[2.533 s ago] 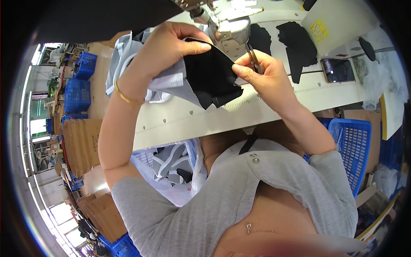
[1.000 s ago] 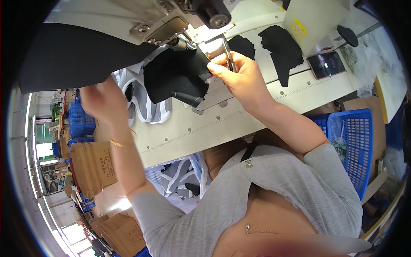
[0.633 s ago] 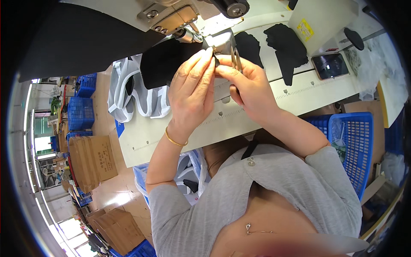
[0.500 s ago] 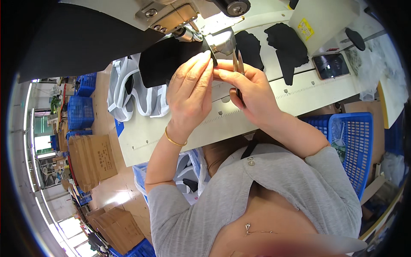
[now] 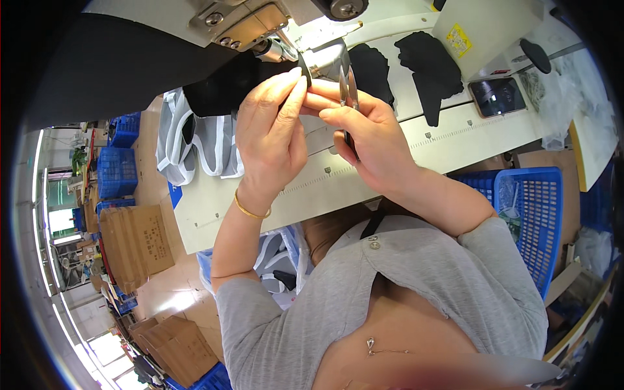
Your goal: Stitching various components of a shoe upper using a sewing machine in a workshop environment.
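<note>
In front of the sewing machine (image 5: 253, 29), my left hand (image 5: 272, 127) pinches the edge of a black fabric piece (image 5: 218, 91) that stretches away to the left. My right hand (image 5: 377, 136) holds thread snips (image 5: 348, 88) in its palm, blades pointing up and slightly apart. Its forefinger and thumb reach toward the same fabric edge, close to my left fingertips. Whether they grip the cloth is hidden behind the fingers. Both hands are raised above the table's near edge, just below the machine's needle area.
Black fabric pieces (image 5: 429, 71) lie on the white table (image 5: 273, 201), right of the machine, beside a phone (image 5: 497, 97). Grey-and-white pieces (image 5: 175, 140) hang at the left. A blue basket (image 5: 536, 221) stands lower right; a bag of pieces (image 5: 276, 260) sits below the table.
Both hands have shifted slightly left and up in the picture, along with most of the scene. The black fabric's lower left part has lifted and lies more folded. The grips look the same.
</note>
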Demonstrator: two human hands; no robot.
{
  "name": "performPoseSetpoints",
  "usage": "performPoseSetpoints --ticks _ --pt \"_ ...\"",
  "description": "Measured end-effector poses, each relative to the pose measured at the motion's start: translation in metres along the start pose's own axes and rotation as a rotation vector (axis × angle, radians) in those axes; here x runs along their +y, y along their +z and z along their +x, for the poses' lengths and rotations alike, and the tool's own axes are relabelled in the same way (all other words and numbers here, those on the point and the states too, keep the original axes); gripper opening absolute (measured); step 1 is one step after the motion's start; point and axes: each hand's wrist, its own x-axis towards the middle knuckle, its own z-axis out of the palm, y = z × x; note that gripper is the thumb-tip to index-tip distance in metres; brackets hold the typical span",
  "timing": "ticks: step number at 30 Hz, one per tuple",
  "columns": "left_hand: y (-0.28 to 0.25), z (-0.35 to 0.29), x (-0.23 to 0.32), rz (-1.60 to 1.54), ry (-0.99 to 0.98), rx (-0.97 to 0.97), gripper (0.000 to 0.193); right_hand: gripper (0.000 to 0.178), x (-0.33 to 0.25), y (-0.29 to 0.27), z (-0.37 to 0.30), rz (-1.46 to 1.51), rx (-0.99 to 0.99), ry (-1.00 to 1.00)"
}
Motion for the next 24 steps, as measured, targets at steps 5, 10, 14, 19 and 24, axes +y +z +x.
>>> performPoseSetpoints --ticks 5,10,14,19,24 --pt "0.004 0.003 -0.009 0.015 0.008 0.009 0.041 0.042 0.000 0.002 0.004 0.000 0.000 -0.028" --pt "0.008 0.003 -0.016 0.026 -0.008 0.027 0.041 0.042 0.002 0.006 0.007 -0.003 0.006 -0.026" --pt "0.010 0.004 -0.018 0.041 -0.033 0.025 0.035 0.042 0.000 0.011 0.007 0.012 0.028 -0.031" --pt "0.012 0.004 -0.017 0.054 -0.057 0.028 0.033 0.044 0.000 0.012 0.006 0.013 0.008 -0.047" --pt "0.011 0.004 -0.015 0.042 -0.097 0.026 0.032 0.044 0.001 0.013 0.007 0.016 0.015 -0.051"
